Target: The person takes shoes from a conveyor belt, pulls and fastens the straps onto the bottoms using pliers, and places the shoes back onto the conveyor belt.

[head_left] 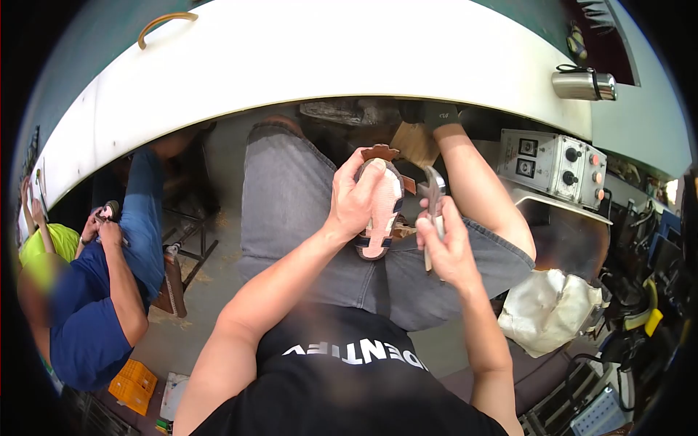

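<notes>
My left hand (353,190) is wrapped round a shoe piece (379,211) with a pinkish sole, held above my lap. Brown strap pieces stick out at its top and right side. Just to the right, my right hand (447,243) is closed on a hammer (434,185), its metal head upward beside the shoe piece. The hammer head and the shoe piece look apart.
A white table (327,54) curves across the front, with a steel flask (584,85) at its right end. Right of my knee stands a control box (550,163). A co-worker (87,312) in blue sits at the left, near an orange crate (133,386).
</notes>
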The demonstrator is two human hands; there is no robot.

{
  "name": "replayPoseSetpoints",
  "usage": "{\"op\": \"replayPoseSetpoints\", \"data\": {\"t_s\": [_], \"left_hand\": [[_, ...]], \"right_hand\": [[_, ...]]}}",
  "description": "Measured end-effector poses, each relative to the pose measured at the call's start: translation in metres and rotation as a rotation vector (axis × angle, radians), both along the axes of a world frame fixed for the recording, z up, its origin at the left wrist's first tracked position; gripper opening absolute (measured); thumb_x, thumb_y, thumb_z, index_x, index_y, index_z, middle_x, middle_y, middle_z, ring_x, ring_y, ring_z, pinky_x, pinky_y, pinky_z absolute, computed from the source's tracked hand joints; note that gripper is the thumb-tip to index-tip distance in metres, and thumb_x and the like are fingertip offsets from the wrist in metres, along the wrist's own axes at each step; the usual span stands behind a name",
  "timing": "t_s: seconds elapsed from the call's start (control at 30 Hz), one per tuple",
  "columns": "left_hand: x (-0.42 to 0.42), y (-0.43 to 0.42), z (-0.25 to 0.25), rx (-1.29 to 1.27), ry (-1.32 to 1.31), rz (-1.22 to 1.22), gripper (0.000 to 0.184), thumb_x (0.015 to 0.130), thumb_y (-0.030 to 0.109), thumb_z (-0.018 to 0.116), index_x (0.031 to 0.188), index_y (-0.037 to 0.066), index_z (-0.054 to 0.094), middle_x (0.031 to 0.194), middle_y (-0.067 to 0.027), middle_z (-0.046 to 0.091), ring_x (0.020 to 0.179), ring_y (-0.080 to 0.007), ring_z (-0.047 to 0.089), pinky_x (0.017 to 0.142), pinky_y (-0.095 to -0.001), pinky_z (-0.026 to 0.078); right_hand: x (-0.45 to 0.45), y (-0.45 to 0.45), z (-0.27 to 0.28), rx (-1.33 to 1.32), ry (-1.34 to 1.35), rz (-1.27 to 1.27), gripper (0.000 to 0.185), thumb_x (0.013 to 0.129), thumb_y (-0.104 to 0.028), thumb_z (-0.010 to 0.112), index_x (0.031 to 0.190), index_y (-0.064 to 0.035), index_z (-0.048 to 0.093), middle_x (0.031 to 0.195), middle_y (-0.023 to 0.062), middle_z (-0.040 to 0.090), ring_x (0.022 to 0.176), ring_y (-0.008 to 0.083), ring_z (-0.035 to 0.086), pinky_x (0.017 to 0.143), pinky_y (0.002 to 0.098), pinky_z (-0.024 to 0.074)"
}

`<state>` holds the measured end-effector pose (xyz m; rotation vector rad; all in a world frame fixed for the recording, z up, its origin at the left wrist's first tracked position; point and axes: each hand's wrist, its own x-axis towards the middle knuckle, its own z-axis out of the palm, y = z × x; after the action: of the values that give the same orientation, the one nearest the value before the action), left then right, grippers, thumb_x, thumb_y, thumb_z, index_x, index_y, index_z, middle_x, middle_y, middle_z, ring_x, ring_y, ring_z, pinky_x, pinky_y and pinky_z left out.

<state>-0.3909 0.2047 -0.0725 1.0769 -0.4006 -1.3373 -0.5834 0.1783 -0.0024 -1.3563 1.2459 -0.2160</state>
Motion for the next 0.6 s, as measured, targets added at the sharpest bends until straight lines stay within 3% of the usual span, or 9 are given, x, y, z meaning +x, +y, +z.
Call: {"op": "replayPoseSetpoints", "data": {"t_s": [0.07,0.13,0.17,0.3,0.47,0.6], "left_hand": [[-0.001,0.000,0.000,0.006,-0.023,-0.023,0.029,0.103,0.016,0.051,0.123,-0.003,0.062,0.104,-0.0075,0.069,0.092,-0.0135,0.066,0.082,-0.0281,0.054],[-0.002,-0.001,0.000,0.000,-0.063,0.007,0.027,0.102,0.015,0.052,0.120,-0.001,0.064,0.103,-0.0059,0.069,0.091,-0.0116,0.064,0.081,-0.0264,0.052],[-0.001,-0.001,0.001,-0.003,-0.058,0.008,0.027,0.102,0.015,0.052,0.120,-0.001,0.064,0.103,-0.0059,0.069,0.091,-0.0116,0.064,0.081,-0.0264,0.052],[0.000,-0.001,0.004,-0.020,-0.175,0.023,0.024,0.100,0.014,0.053,0.115,-0.001,0.066,0.101,-0.0040,0.068,0.091,-0.0099,0.060,0.082,-0.0252,0.049],[-0.002,-0.002,-0.002,-0.060,-0.226,0.076,0.023,0.099,0.014,0.055,0.113,-0.001,0.066,0.095,-0.0057,0.070,0.088,-0.0111,0.061,0.082,-0.0279,0.050],[-0.002,-0.002,-0.001,-0.044,-0.219,0.078,0.022,0.099,0.014,0.056,0.112,-0.001,0.066,0.095,-0.0066,0.070,0.089,-0.0119,0.062,0.082,-0.0286,0.050]], "right_hand": [[0.010,-0.020,0.036,0.099,-0.034,0.085,0.028,0.105,-0.014,0.053,0.128,0.0013,0.048,0.090,0.0047,0.062,0.076,0.0107,0.061,0.072,0.0280,0.0529],[0.016,-0.031,0.048,0.190,-0.119,0.158,0.032,0.106,-0.015,0.051,0.132,0.0024,0.047,0.099,0.0082,0.065,0.082,0.0131,0.065,0.076,0.0288,0.0544],[0.018,-0.038,0.050,0.279,-0.148,0.204,0.034,0.107,-0.018,0.051,0.134,0.0024,0.046,0.108,0.0114,0.067,0.093,0.0170,0.068,0.085,0.0314,0.0557],[0.031,-0.054,0.050,0.539,-0.155,0.161,0.034,0.108,-0.020,0.051,0.135,0.0007,0.047,0.113,0.0132,0.066,0.107,0.0233,0.069,0.096,0.0373,0.0561],[0.033,-0.071,0.054,0.647,-0.099,0.190,0.031,0.108,-0.019,0.050,0.134,-0.0031,0.049,0.111,0.0122,0.066,0.103,0.0228,0.070,0.092,0.0359,0.0577],[0.033,-0.067,0.052,0.632,-0.094,0.159,0.025,0.108,-0.018,0.050,0.129,-0.0040,0.050,0.097,0.0064,0.061,0.084,0.0163,0.066,0.077,0.0313,0.0575]]}}
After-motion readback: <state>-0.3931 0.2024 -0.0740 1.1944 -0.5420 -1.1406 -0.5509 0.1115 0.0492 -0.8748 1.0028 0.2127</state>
